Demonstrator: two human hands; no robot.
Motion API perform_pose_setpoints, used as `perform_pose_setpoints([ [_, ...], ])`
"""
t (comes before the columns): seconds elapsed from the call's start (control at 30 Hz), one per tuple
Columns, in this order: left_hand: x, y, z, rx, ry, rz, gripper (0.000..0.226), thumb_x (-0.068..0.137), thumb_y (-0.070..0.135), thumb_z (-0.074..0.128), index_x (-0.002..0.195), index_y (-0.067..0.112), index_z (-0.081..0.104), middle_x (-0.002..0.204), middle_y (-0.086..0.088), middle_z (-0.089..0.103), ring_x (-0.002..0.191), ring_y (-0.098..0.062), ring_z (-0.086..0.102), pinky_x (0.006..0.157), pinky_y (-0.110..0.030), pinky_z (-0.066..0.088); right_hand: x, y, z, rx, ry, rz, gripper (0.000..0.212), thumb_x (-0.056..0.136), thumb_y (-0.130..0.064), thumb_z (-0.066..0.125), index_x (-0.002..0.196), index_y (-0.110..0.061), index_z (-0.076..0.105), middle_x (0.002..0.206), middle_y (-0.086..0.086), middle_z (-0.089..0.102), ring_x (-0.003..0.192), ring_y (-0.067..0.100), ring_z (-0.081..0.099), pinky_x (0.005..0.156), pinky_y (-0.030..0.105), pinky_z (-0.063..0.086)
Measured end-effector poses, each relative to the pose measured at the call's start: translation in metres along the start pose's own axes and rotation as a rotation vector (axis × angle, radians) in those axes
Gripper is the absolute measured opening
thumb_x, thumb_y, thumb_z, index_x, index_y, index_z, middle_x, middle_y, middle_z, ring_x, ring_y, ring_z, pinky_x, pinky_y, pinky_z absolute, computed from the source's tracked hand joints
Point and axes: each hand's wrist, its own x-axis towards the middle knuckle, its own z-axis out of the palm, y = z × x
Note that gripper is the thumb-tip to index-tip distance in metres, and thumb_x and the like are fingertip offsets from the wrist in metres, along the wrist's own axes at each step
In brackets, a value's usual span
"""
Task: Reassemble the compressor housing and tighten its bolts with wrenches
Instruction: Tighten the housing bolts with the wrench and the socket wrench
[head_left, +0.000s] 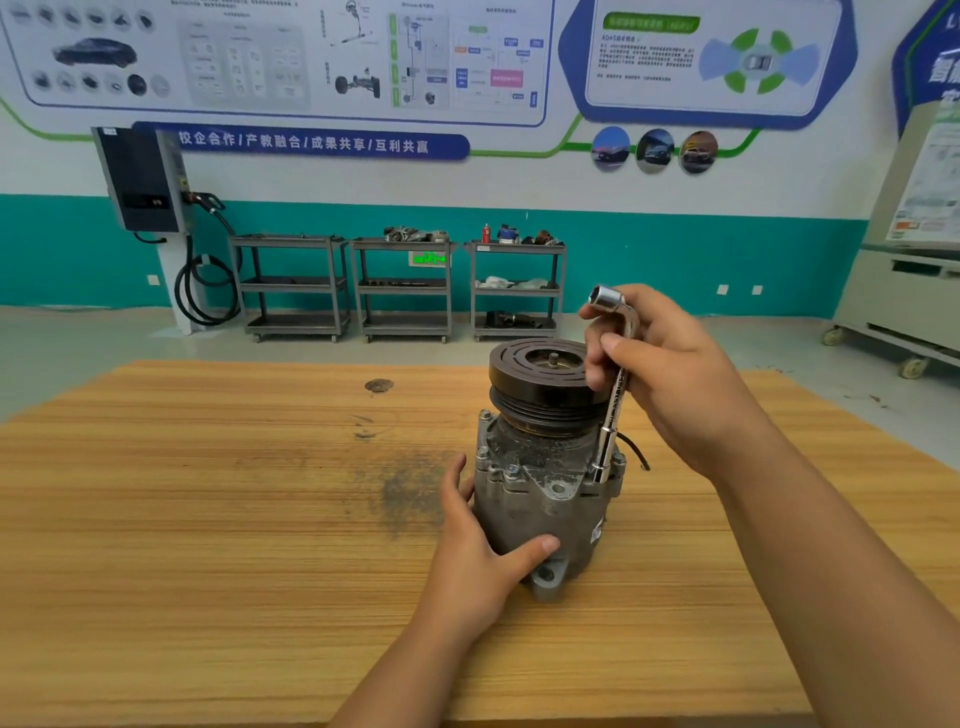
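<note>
Standing on the desk (208, 519), the compressor (540, 519) is braced low by the left hand (483, 556); the socket wrench (615, 400), set down on the flange (540, 480), is gripped by the right hand (675, 374). The casting is judged heavy, rigid, greasy.

We list: compressor body (540, 514) dull grey, grimy; pulley (519, 387) black, concentric grooves; wrench (615, 405) bright chrome; table (208, 519) orange-tan, striped wood grain, dark smudge (405, 493); wall band (675, 260) teal; carts (291, 284) grey.
</note>
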Motion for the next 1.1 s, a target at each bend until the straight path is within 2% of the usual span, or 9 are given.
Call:
perform_pose_setpoints([
  [0.07,0.0,0.0,0.0,0.003,-0.001,-0.004,0.116,0.065,0.035,0.086,0.141,0.045,-0.002,0.147,0.013,0.034,0.128,-0.002,0.042,0.11,-0.035,0.037,0.002,-0.001,0.002,0.165,-0.067,0.022,0.012,0.091,-0.012,0.045,0.094,-0.012,0.057,0.062,-0.007,0.044,0.057,0.008,0.042,0.056,0.021,0.04],
  [0.17,0.0,0.0,-0.001,0.001,-0.001,-0.002,0.114,0.065,0.036,0.085,0.138,0.048,-0.002,0.147,0.012,0.034,0.128,-0.004,0.042,0.11,-0.036,0.037,0.007,-0.001,0.005,0.218,-0.036,0.044,0.032,0.091,-0.038,0.054,0.077,-0.01,0.049,0.056,-0.007,0.037,0.049,0.006,0.034,0.047,0.019,0.034],
  [0.33,0.0,0.0,0.0,-0.003,0.001,0.005,0.118,0.064,0.037,0.086,0.144,0.042,-0.001,0.147,0.014,0.032,0.129,-0.003,0.041,0.11,-0.036,0.037,0.013,0.003,0.016,0.172,0.194,0.028,0.037,0.09,-0.034,0.057,0.062,-0.016,0.04,0.045,-0.008,0.033,0.039,0.007,0.029,0.037,0.022,0.025],
  [0.47,0.0,0.002,-0.001,0.016,0.015,-0.004,0.122,0.052,0.052,0.084,0.142,0.047,0.002,0.142,0.018,0.037,0.125,-0.004,0.045,0.106,-0.037,0.042,0.016,0.011,0.031,0.012,0.454,-0.066,0.045,0.091,-0.038,0.059,0.052,-0.025,0.041,0.047,-0.012,0.034,0.048,0.011,0.032,0.049,0.03,0.027],
  [0.57,0.001,0.003,-0.001,0.021,0.022,-0.006,0.126,0.045,0.059,0.08,0.144,0.045,0.004,0.14,0.018,0.039,0.124,-0.005,0.047,0.104,-0.038,0.044,0.016,0.012,0.044,-0.108,0.647,-0.152,0.048,0.093,-0.033,0.059,0.052,-0.025,0.035,0.039,-0.017,0.039,0.041,0.001,0.035,0.043,0.01,0.025],
  [0.63,0.001,0.004,0.0,0.009,0.02,-0.008,0.125,0.044,0.059,0.08,0.143,0.046,0.004,0.138,0.02,0.038,0.124,-0.006,0.047,0.104,-0.039,0.044,0.016,0.011,0.047,-0.143,0.674,-0.132,0.047,0.093,-0.033,0.058,0.053,-0.023,0.035,0.041,-0.017,0.04,0.041,0.0,0.035,0.042,0.011,0.026],
  [0.73,0.0,0.004,0.0,0.009,0.025,-0.013,0.125,0.045,0.057,0.081,0.142,0.049,0.003,0.135,0.024,0.036,0.125,-0.006,0.046,0.106,-0.039,0.042,0.017,-0.003,0.034,0.015,0.568,-0.013,0.042,0.094,-0.038,0.054,0.059,-0.021,0.038,0.048,-0.008,0.037,0.043,0.005,0.03,0.045,0.019,0.028],
  [0.9,0.001,0.002,0.0,-0.003,0.028,-0.006,0.123,0.052,0.049,0.085,0.141,0.051,0.001,0.128,0.032,0.034,0.126,-0.004,0.043,0.108,-0.036,0.039,0.019,-0.038,0.012,0.535,0.327,-0.203,0.037,0.096,-0.037,0.048,0.064,-0.019,0.04,0.048,-0.008,0.029,0.039,0.007,0.022,0.037,0.018,0.022],
  [1.1,0.0,0.003,0.002,-0.039,0.018,0.009,0.124,0.045,0.058,0.08,0.14,0.051,0.0,0.131,0.033,0.032,0.124,-0.005,0.048,0.105,-0.038,0.043,0.018,-0.018,0.045,0.337,0.011,-0.107,0.034,0.099,-0.026,0.041,0.068,-0.012,0.043,0.054,-0.006,0.038,0.048,0.009,0.036,0.047,0.02,0.037],
])
